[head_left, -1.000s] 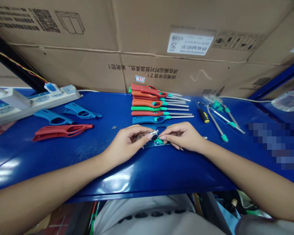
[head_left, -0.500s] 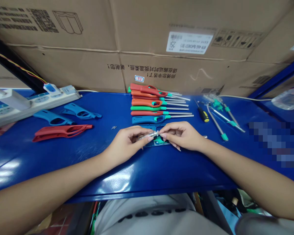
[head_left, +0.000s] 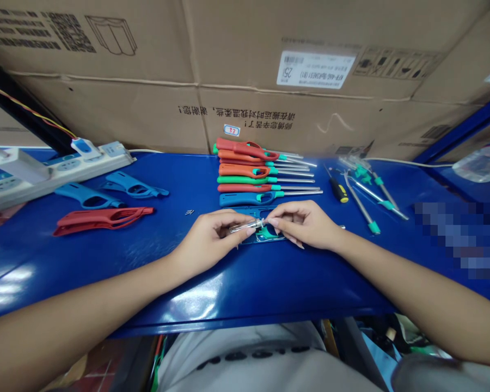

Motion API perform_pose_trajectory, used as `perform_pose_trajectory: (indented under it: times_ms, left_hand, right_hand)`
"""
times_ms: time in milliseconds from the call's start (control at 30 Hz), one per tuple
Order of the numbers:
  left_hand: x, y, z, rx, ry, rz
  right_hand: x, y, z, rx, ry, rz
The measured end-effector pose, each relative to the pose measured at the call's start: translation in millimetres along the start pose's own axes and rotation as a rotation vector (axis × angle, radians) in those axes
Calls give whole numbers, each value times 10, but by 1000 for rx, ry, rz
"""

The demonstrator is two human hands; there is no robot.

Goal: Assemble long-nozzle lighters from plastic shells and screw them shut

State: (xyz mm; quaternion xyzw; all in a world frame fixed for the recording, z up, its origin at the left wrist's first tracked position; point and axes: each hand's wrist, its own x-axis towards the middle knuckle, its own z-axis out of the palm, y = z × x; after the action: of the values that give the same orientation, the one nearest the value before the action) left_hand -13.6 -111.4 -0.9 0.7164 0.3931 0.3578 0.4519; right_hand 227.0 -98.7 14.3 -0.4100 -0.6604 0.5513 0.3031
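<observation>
My left hand (head_left: 212, 235) is closed around a clear lighter fuel tank (head_left: 244, 226), thumb in front and fingers behind. The fingertips of my right hand (head_left: 308, 224) are pinched together at the tank's right end; what lies between them is too small to make out. Beneath both hands rests an opened blue lighter shell half (head_left: 245, 211), partly hidden. A green part (head_left: 264, 235) and a thin pale wire show inside it. Just behind lies a row of utility lighters (head_left: 245, 172) with red, orange, green and blue handles and metal rods.
Left on the blue table are blue shell halves (head_left: 87, 196), a red one (head_left: 104, 220) and tiny screws (head_left: 190, 212). A power strip (head_left: 69, 170) lies beyond. To the right are a screwdriver (head_left: 340, 190) and metal rods with green ends (head_left: 361, 209). Cardboard boxes (head_left: 147, 117) stand behind.
My right fingertips have risen from the green part in the shell to the end of the fuel tank. My left hand keeps its hold on the tank, nearly still.
</observation>
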Motion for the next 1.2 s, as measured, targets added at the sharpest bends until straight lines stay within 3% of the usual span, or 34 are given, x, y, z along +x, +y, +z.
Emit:
perform_pose_trajectory:
  times_ms: [1200]
  left_hand:
    - [-14,52,25,111,18,76]
  right_hand:
    - [-13,39,6,-89,-46,-65]
